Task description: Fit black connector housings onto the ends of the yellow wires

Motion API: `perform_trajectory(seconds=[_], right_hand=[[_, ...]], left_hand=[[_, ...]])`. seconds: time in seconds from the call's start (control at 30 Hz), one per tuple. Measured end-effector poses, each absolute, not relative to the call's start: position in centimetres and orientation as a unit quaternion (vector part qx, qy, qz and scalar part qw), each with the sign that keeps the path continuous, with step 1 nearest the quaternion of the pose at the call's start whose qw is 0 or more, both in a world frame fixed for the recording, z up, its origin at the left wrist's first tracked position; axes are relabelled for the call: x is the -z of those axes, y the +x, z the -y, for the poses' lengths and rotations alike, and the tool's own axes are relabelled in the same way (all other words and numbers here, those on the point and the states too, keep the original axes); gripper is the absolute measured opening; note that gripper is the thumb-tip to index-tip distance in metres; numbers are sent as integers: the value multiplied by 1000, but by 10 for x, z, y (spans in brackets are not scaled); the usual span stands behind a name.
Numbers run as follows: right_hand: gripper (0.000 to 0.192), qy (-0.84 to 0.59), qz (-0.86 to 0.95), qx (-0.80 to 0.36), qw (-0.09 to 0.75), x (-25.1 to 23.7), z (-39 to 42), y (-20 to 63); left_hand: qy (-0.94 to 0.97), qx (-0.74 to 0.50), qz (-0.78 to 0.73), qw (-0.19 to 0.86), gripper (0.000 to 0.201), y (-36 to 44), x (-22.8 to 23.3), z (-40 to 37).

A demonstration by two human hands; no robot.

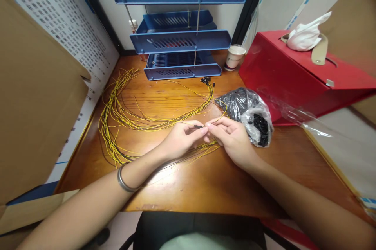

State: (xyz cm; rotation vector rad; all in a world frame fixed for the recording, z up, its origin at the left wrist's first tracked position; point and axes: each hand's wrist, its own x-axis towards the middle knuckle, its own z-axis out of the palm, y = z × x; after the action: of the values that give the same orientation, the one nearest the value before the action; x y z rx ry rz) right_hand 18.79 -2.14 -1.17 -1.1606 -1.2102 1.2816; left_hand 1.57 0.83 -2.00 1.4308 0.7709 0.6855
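Black connector (199, 126) in left hand's (183, 137) pinch, right hand's (234, 137) fingertips together alongside, paper cup's (234, 60) print illegible

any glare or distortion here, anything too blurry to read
Head view: bright glare on the table toward its near edge, shiny highlights on the plastic bag; head view: wide-angle stretch seems to skew the red box; head view: print on the wall sheet is unreadable, fine detail of the black piece at the left hand unclear.
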Motion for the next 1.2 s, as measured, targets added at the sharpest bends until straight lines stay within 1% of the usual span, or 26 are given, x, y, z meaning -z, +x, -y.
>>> perform_trajectory(seconds=[0.2, 0.37, 0.47, 0.7, 0.97, 1.1, 1.2], right_hand=[[32, -482, 501, -516, 501, 10, 21, 189], [31, -472, 509, -528, 490, 8, 22, 187], [32, -478, 508, -528, 484, 9, 22, 187], [33, -495, 487, -513, 505, 13, 20, 192], [31, -478, 499, -536, 485, 10, 23, 188], [31, -476, 490, -532, 500, 10, 22, 190], [29, -481, 485, -522, 511, 12, 21, 192]], left_hand=[[632, -315, -311, 637, 52, 17, 17, -11], [632, -318, -303, 638, 49, 16, 16, -10], [633, -313, -312, 636, 51, 16, 16, -10], [648, -302, -297, 633, 52, 14, 18, -13], [647, -303, -304, 630, 49, 12, 20, -10], [640, -306, -292, 642, 52, 14, 19, -11], [633, -309, -289, 648, 50, 14, 20, -11]])
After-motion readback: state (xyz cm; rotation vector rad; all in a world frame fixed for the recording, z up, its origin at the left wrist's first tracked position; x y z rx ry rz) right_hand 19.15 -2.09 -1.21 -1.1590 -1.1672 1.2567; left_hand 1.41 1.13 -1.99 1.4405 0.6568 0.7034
